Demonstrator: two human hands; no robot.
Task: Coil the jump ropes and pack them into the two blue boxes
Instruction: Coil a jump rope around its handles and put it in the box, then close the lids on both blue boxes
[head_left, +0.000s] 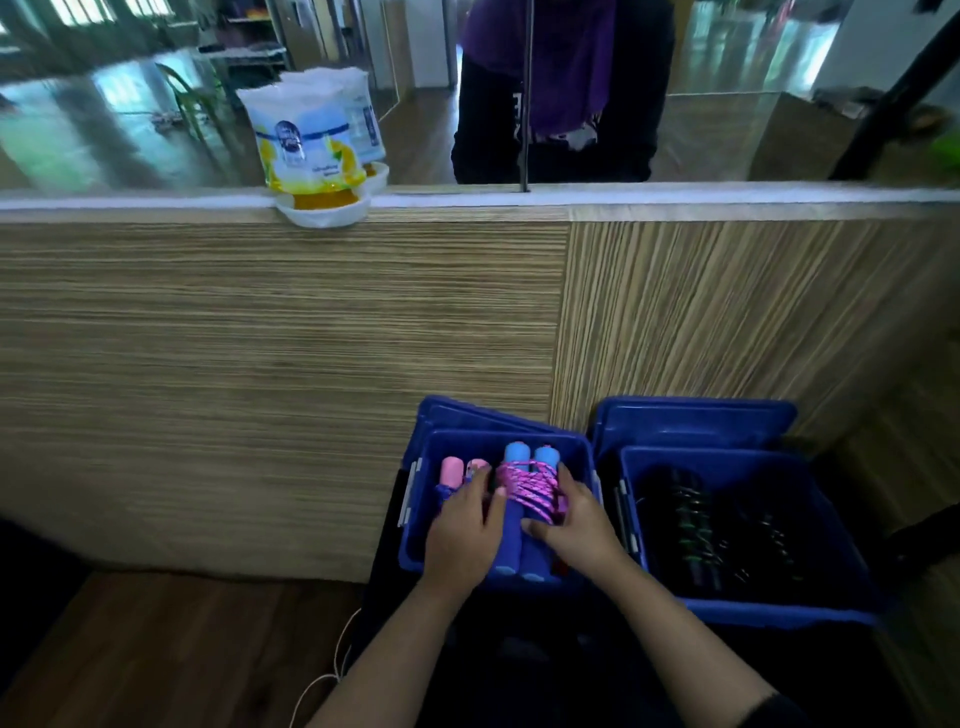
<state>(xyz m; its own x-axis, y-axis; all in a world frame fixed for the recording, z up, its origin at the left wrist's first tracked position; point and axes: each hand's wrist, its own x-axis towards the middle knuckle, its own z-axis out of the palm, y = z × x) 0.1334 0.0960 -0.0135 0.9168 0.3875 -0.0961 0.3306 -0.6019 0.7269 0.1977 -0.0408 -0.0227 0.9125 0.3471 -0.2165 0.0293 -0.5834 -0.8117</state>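
The coiled pink rope bundle (524, 499) lies in the left blue box (415, 545), handles pointing away. The right hand (574, 525) holds it; the left hand (462, 530), fingers straight, seems to press beside it.

Left hand (464, 525) flat, right hand (574, 522) curled.

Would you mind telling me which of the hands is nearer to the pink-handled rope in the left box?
Left. The left hand lies over the pink-handled rope, touching it; the right hand is farther right, on the blue-handled rope.
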